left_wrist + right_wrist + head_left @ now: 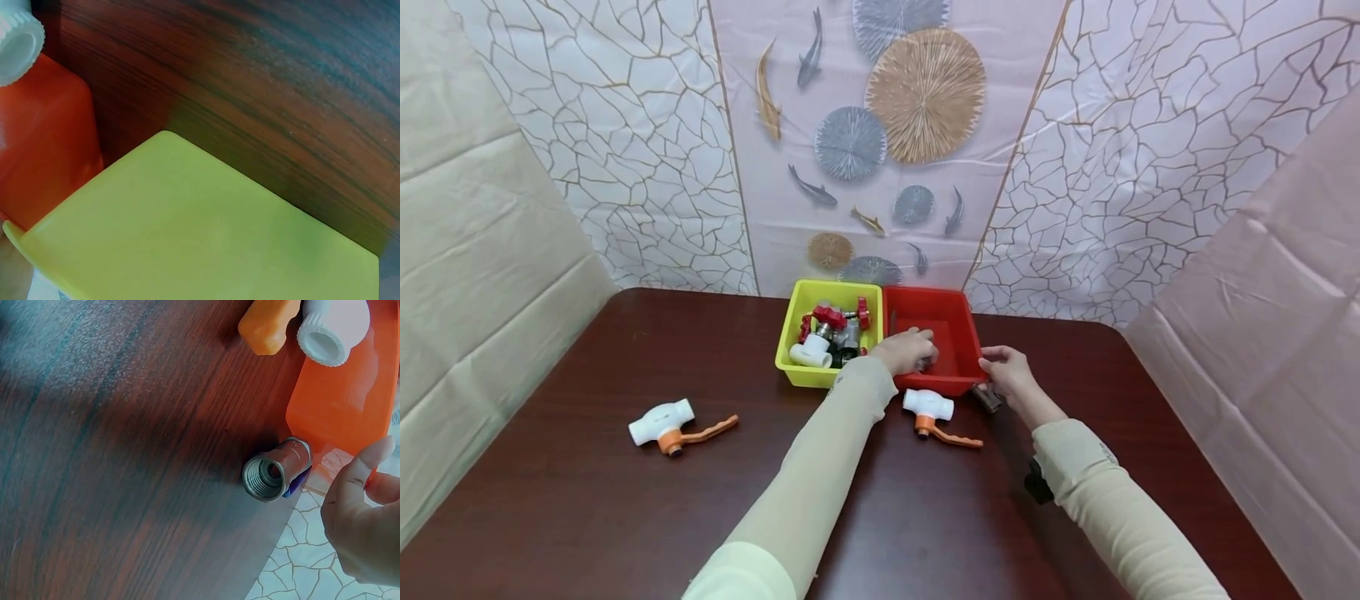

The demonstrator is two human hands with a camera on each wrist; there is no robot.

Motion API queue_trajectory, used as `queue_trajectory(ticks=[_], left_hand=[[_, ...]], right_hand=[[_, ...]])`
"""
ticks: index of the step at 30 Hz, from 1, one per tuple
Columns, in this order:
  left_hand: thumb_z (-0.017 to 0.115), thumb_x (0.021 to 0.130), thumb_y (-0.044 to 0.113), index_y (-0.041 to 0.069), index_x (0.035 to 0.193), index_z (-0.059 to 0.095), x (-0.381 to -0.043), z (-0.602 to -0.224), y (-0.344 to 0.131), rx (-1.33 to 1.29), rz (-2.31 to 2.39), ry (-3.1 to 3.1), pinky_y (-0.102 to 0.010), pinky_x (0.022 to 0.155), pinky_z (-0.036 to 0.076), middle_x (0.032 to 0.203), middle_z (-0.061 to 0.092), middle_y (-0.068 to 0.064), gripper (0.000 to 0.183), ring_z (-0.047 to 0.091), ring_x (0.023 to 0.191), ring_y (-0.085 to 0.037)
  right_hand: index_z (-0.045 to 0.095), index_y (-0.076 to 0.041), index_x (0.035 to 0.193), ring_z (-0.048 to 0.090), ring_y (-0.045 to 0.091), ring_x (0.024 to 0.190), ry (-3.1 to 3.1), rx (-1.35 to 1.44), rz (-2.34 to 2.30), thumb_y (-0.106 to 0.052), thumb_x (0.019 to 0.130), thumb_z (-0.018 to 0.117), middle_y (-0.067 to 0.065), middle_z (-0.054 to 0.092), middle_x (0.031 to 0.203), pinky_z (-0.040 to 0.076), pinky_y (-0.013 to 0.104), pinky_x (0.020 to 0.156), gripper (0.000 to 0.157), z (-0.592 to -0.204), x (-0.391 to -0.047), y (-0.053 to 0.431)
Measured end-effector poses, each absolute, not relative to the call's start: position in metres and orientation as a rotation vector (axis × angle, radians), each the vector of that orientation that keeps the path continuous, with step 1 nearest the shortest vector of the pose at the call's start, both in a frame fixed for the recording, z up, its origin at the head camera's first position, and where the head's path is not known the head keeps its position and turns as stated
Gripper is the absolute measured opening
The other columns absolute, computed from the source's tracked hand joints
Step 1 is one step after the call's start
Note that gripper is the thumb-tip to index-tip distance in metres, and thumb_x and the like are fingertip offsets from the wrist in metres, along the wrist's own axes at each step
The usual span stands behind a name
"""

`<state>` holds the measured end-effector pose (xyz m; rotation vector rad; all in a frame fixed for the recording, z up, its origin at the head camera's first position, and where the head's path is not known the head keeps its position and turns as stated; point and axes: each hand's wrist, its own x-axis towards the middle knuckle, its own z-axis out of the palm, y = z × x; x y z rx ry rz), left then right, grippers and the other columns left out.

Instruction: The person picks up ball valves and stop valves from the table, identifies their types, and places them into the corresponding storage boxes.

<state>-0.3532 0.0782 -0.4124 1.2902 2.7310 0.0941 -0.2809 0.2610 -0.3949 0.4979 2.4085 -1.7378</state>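
Observation:
My left hand (910, 350) reaches down into the red bin (951, 386), its fingers bent over a small greyish piece (922, 364) that they mostly hide. At the bin's front right corner, my right hand (1009, 372) pinches the rim between thumb and fingers; the right wrist view shows this hand (365, 512) at the orange-looking edge. Just under that corner lies a metal threaded valve (275, 470) with a bit of blue on its side. A white ball valve (928, 404) with an orange lever lies right in front of the red bin.
Against the red bin's left side stands a yellow bin (808, 379) with white elbows, red-handled valves and other fittings. Farther left on the dark wood table (587, 517) lies another white ball valve (662, 421) with an orange lever. A patterned cloth wall (865, 208) rises behind the bins.

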Motion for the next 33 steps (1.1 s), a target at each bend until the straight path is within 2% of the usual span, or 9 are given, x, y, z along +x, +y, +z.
queue_trajectory(ticks=[12,16,21,25,30,33], left_hand=[[0.054,0.094,0.008,0.021,0.111,0.069,-0.3549,-0.4131,0.0789,1.265,0.085,2.731,-0.027,0.095,0.044,0.114,0.058,0.000,0.027,0.052,0.105,-0.016],[0.054,0.094,0.008,0.021,0.119,0.066,-0.3554,-0.4147,0.0785,1.262,0.086,2.723,-0.027,0.100,0.043,0.120,0.058,0.001,0.031,0.053,0.111,-0.016],[0.055,0.094,0.009,0.020,0.121,0.066,-0.3564,-0.4149,0.0786,1.267,0.094,2.735,-0.026,0.100,0.043,0.121,0.060,0.000,0.031,0.055,0.111,-0.015],[0.060,0.092,0.020,0.021,0.121,0.066,-0.3567,-0.4158,0.0793,1.257,0.099,2.760,-0.027,0.100,0.045,0.122,0.061,0.000,0.029,0.056,0.112,-0.015],[0.063,0.090,0.034,0.021,0.126,0.062,-0.3577,-0.4175,0.0791,1.231,0.131,2.761,-0.030,0.106,0.040,0.136,0.055,-0.002,0.038,0.048,0.128,-0.017],[0.060,0.090,0.038,0.021,0.126,0.062,-0.3575,-0.4173,0.0783,1.239,0.125,2.759,-0.031,0.108,0.038,0.139,0.053,-0.002,0.040,0.045,0.132,-0.018]], right_hand=[[0.039,0.005,0.136,0.056,0.009,0.059,2.400,0.496,-1.750,-0.007,0.099,0.043,0.030,0.044,0.129,0.052,0.022,0.054,0.039,-0.3947,-0.2819,0.2610],[0.039,0.005,0.135,0.055,0.009,0.057,2.394,0.496,-1.751,-0.006,0.098,0.043,0.029,0.046,0.126,0.051,0.022,0.054,0.039,-0.3950,-0.2818,0.2606],[0.040,0.005,0.134,0.055,0.009,0.057,2.386,0.503,-1.759,-0.005,0.098,0.044,0.026,0.048,0.120,0.051,0.022,0.053,0.038,-0.3951,-0.2829,0.2606],[0.040,0.005,0.134,0.055,0.010,0.058,2.393,0.497,-1.761,-0.006,0.098,0.044,0.025,0.047,0.120,0.051,0.022,0.053,0.038,-0.3958,-0.2833,0.2612],[0.040,0.006,0.133,0.055,0.010,0.057,2.405,0.490,-1.765,-0.005,0.098,0.044,0.025,0.048,0.117,0.051,0.022,0.052,0.038,-0.3968,-0.2839,0.2625],[0.040,0.006,0.133,0.055,0.010,0.056,2.399,0.491,-1.770,-0.004,0.098,0.044,0.024,0.049,0.114,0.051,0.022,0.052,0.037,-0.3975,-0.2837,0.2623]])
